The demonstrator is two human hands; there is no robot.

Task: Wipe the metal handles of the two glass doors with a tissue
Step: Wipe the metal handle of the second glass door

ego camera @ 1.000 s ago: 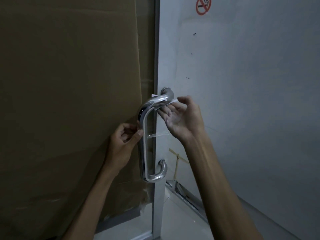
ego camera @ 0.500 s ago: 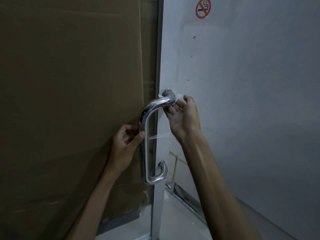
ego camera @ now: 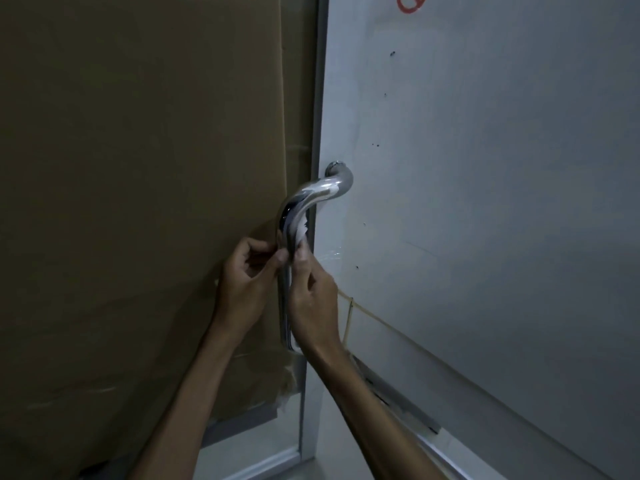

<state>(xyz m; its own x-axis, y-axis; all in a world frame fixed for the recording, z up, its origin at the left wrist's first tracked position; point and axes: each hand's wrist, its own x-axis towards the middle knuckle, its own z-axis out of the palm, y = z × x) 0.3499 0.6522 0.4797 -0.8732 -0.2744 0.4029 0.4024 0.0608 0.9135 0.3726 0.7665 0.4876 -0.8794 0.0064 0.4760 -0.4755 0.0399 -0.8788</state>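
Note:
A shiny curved metal handle (ego camera: pixel 313 192) is fixed to the edge of a glass door (ego camera: pixel 313 98). A white tissue (ego camera: pixel 302 233) is wrapped against the handle's vertical bar just below its top bend. My right hand (ego camera: pixel 313 299) pinches the tissue against the bar from the right. My left hand (ego camera: pixel 247 278) sits on the left side of the same bar, its thumb and fingertips pinching toward the bar at the tissue. The handle's lower end is hidden behind my right hand.
Brown cardboard (ego camera: pixel 138 202) covers the glass to the left. A grey wall (ego camera: pixel 485 202) with a red no-smoking sign (ego camera: pixel 412 2) stands to the right. A metal floor track (ego camera: pixel 398 400) runs along the wall's foot.
My right hand has slid the tissue from the handle's top bend down onto the vertical bar. My left hand has stayed at mid-bar, and the two hands now meet there.

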